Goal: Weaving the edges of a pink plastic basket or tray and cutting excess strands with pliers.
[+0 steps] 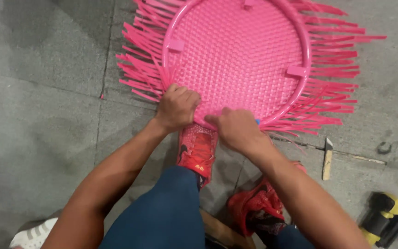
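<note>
Both fists clenched on loose strips at the woven pink seat's (238, 55) near rim — left hand (177, 107), right hand (235, 128) — it looks light, its hoop stiff, the strips springy and slick.

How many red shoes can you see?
2. One red shoe sits under the pink woven seat's near edge, between the hands; the other red shoe is lower right, partly hidden by the right arm.

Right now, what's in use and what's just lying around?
In use: left hand and right hand gripping the near edge of the pink woven round frame, loose pink strips.

Lying about: hammer, yellow-black tool, white shoe.
</note>
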